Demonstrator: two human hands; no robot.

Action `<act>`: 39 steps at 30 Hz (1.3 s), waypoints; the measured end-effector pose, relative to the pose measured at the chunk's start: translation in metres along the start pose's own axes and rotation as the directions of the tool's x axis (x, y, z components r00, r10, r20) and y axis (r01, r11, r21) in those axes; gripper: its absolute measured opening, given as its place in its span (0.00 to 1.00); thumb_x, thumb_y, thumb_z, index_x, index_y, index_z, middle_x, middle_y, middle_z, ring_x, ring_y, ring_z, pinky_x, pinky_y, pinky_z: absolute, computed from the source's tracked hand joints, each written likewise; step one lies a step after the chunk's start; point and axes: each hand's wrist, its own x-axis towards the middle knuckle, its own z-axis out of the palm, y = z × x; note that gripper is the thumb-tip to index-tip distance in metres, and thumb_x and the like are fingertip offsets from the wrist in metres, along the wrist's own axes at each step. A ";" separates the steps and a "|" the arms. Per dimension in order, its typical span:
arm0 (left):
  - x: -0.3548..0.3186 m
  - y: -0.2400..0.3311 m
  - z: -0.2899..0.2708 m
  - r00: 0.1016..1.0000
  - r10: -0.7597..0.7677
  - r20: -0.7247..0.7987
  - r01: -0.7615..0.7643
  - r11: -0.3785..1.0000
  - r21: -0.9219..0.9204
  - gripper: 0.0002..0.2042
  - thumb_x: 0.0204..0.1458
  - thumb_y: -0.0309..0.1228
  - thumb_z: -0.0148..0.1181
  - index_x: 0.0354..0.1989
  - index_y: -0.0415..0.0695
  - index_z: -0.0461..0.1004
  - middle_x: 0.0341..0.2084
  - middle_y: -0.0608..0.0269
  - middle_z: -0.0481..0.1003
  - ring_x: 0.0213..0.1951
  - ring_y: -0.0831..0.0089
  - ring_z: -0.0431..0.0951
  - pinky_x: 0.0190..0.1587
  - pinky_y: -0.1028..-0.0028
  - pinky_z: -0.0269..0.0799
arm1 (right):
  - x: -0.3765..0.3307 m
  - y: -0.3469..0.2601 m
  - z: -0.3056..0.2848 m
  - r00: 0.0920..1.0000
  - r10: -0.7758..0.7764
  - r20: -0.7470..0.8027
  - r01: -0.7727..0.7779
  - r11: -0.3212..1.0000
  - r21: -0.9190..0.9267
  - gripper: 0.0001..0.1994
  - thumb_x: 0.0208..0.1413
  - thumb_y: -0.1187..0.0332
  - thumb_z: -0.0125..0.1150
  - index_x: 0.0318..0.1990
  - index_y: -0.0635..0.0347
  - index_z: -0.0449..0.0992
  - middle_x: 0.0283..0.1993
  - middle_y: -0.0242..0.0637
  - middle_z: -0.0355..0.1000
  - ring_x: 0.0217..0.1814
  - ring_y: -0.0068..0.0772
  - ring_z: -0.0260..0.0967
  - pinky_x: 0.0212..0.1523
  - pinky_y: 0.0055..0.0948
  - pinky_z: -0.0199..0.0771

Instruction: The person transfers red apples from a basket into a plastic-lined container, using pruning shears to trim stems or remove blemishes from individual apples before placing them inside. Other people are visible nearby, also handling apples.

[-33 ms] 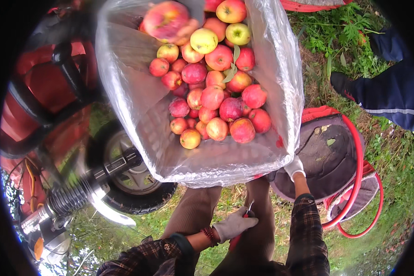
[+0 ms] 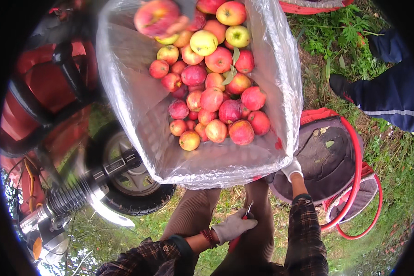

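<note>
in the head view, a box (image 2: 188, 174) lined with clear, crinkled plastic takes up the upper middle. inside it lies a loose heap of apples (image 2: 211, 99). most are red, some deep crimson, others streaked with orange and yellow; two near the top are pale yellow-green. they look round and fairly smooth, and a few are dull on the skin. a green leaf (image 2: 230, 75) lies among them. over the upper part of the box another person's hand (image 2: 181, 25), blurred, holds a red and yellow apple (image 2: 156, 17).

the left hand (image 2: 235, 226), in a whitish glove, is closed around red-handled clippers (image 2: 249, 210) in front of the brown trousers, with the blade pointing up. the right hand (image 2: 291, 169), also gloved, is at the box's lower right corner, beside a dark-lined basket (image 2: 357, 158) with a red handle; its fingers are partly hidden, so i cannot tell whether they grip anything. a wheel (image 2: 145, 202) stands left of the box.
</note>
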 end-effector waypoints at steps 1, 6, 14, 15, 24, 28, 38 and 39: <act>0.006 0.001 0.005 0.999 0.013 0.041 -0.012 1.000 -0.010 0.20 0.47 0.43 0.59 0.41 0.39 0.70 0.28 0.63 0.72 0.34 0.75 0.71 0.39 0.75 0.68 | 0.010 0.028 0.008 0.998 -0.010 -0.065 0.004 0.996 -0.087 0.27 0.49 0.53 0.55 0.54 0.60 0.66 0.52 0.60 0.66 0.54 0.57 0.65 0.54 0.43 0.66; 0.015 -0.024 0.008 0.999 0.038 0.001 -0.038 0.997 -0.071 0.19 0.46 0.42 0.60 0.39 0.40 0.70 0.26 0.64 0.71 0.31 0.76 0.71 0.36 0.74 0.67 | -0.023 -0.030 -0.027 0.984 0.134 -0.119 -0.104 0.968 0.229 0.30 0.49 0.54 0.55 0.58 0.62 0.62 0.44 0.54 0.71 0.45 0.51 0.71 0.46 0.39 0.71; 0.002 -0.062 0.005 0.999 -0.034 -0.001 0.031 0.929 -0.368 0.11 0.51 0.36 0.59 0.35 0.41 0.71 0.23 0.67 0.70 0.23 0.77 0.70 0.29 0.76 0.69 | -0.236 -0.173 -0.162 0.951 0.079 -0.299 0.296 0.052 0.954 0.25 0.52 0.55 0.56 0.53 0.62 0.65 0.36 0.34 0.70 0.26 0.20 0.68 0.25 0.17 0.68; -0.008 -0.057 0.011 0.994 -0.092 -0.064 0.060 0.921 -0.386 0.11 0.51 0.34 0.59 0.35 0.39 0.71 0.22 0.65 0.71 0.24 0.77 0.70 0.29 0.75 0.71 | -0.254 -0.196 -0.175 0.949 -0.008 -0.315 0.314 0.083 0.946 0.25 0.51 0.55 0.57 0.53 0.62 0.65 0.36 0.34 0.70 0.29 0.20 0.69 0.27 0.17 0.69; -0.110 -0.005 -0.003 0.930 0.308 -0.202 -0.363 0.861 -0.356 0.12 0.51 0.34 0.61 0.37 0.41 0.68 0.25 0.63 0.72 0.25 0.74 0.74 0.29 0.72 0.74 | -0.204 -0.297 -0.146 0.891 -0.349 -0.292 0.454 0.723 0.522 0.27 0.48 0.58 0.59 0.55 0.64 0.66 0.45 0.47 0.73 0.46 0.40 0.71 0.50 0.33 0.67; -0.154 -0.012 -0.004 0.928 0.235 -0.289 -0.363 0.742 -0.563 0.09 0.52 0.32 0.58 0.36 0.43 0.67 0.25 0.64 0.71 0.26 0.72 0.74 0.30 0.69 0.75 | -0.259 -0.276 -0.141 0.915 -0.374 -0.152 0.376 0.648 0.662 0.22 0.52 0.65 0.60 0.53 0.66 0.68 0.44 0.41 0.72 0.45 0.23 0.69 0.46 0.26 0.69; -0.284 0.017 0.076 0.812 0.542 -0.218 -0.584 0.756 -0.295 0.16 0.50 0.35 0.62 0.40 0.40 0.64 0.32 0.61 0.71 0.36 0.74 0.74 0.39 0.71 0.73 | -0.555 -0.230 -0.204 0.900 -0.434 -0.042 0.238 0.409 0.881 0.26 0.53 0.65 0.61 0.57 0.65 0.62 0.53 0.42 0.68 0.54 0.27 0.67 0.53 0.26 0.66; -0.301 0.022 0.086 0.792 0.578 -0.196 -0.606 0.783 -0.140 0.16 0.50 0.35 0.62 0.39 0.40 0.65 0.32 0.62 0.71 0.36 0.76 0.73 0.39 0.72 0.73 | -0.567 -0.233 -0.206 0.896 -0.432 -0.102 0.319 0.467 0.825 0.28 0.52 0.64 0.61 0.58 0.66 0.60 0.53 0.43 0.68 0.55 0.29 0.67 0.54 0.28 0.65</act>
